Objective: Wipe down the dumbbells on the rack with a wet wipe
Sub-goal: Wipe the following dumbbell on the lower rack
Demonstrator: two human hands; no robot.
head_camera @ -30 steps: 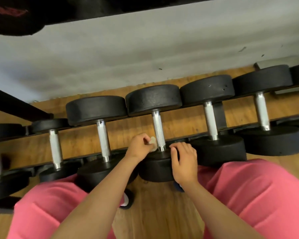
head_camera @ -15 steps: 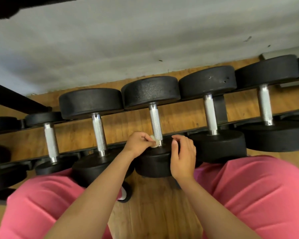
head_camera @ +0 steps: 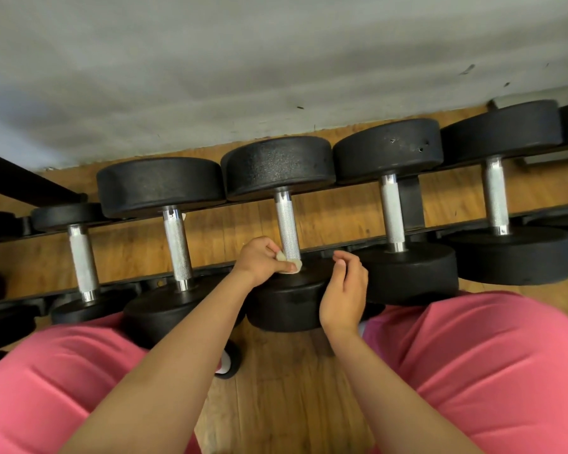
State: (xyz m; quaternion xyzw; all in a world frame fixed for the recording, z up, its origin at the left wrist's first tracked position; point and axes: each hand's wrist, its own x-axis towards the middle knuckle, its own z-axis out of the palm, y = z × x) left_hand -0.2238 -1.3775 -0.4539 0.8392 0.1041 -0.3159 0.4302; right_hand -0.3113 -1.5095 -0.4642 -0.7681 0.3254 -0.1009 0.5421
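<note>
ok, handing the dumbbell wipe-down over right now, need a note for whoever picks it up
Left hand: pinches the small pale wet wipe against the near end of the knurled steel handle of the middle black round-headed dumbbell.
Right hand: holds nothing, fingers loosely curved, rests against that dumbbell's near head.
The dumbbells in view sit on the black metal rack.
Done: cannot tell which dumbbells are already wiped.
Left: probably finish this handle and its heads, then do the neighbours.
</note>
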